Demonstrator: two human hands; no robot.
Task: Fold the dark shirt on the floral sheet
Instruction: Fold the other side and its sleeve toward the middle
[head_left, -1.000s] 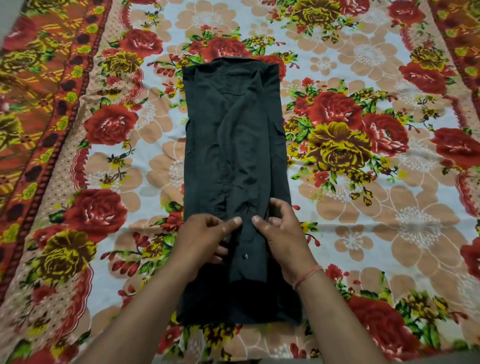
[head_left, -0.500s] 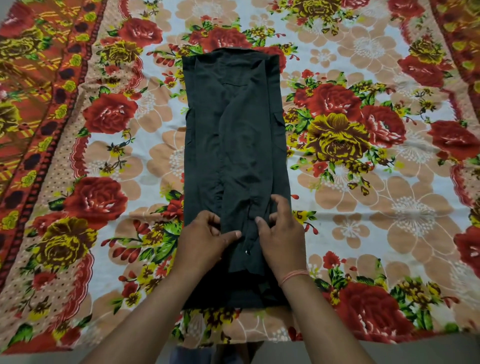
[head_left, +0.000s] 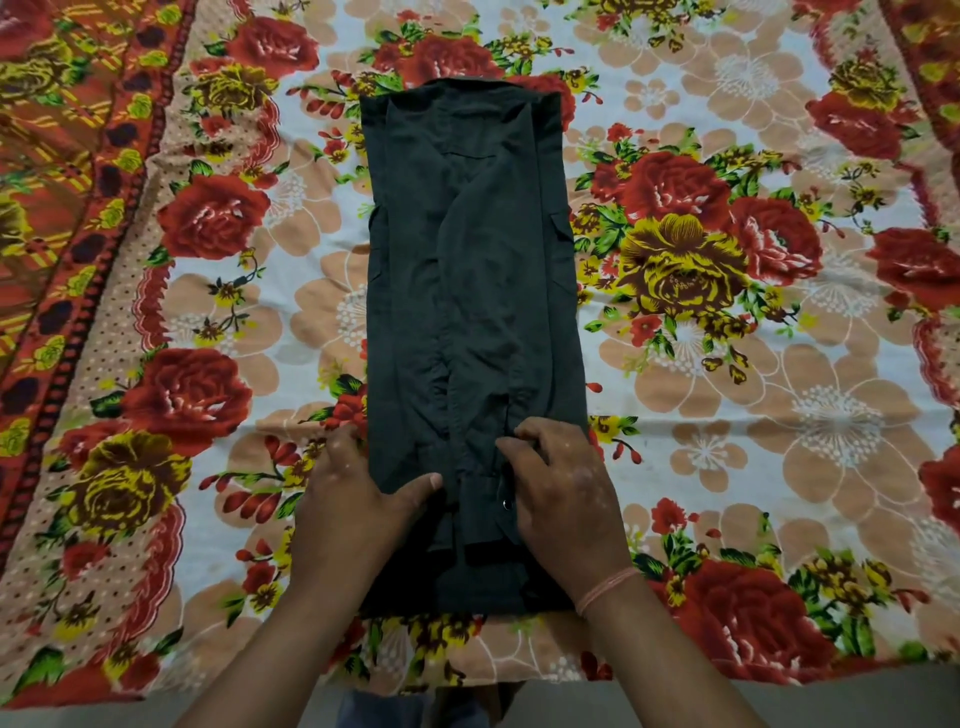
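Note:
The dark shirt (head_left: 467, 291) lies flat on the floral sheet (head_left: 727, 364) as a long narrow strip, its sides folded inward, collar end far from me. My left hand (head_left: 358, 499) sits at the strip's near left edge with the thumb on top and the fingers tucked at the edge. My right hand (head_left: 561, 483) presses on the near right part, fingers curled into the cloth beside a small button. Both hands grip the shirt's lower part.
The sheet has a red and orange patterned border (head_left: 78, 208) on the left and far right. Its near edge ends at a grey floor (head_left: 831, 696). Wide flat sheet lies on both sides of the shirt.
My hands have spread apart from the middle of the shirt toward its left and right edges. The view has shifted slightly, and the sheet's near edge shows.

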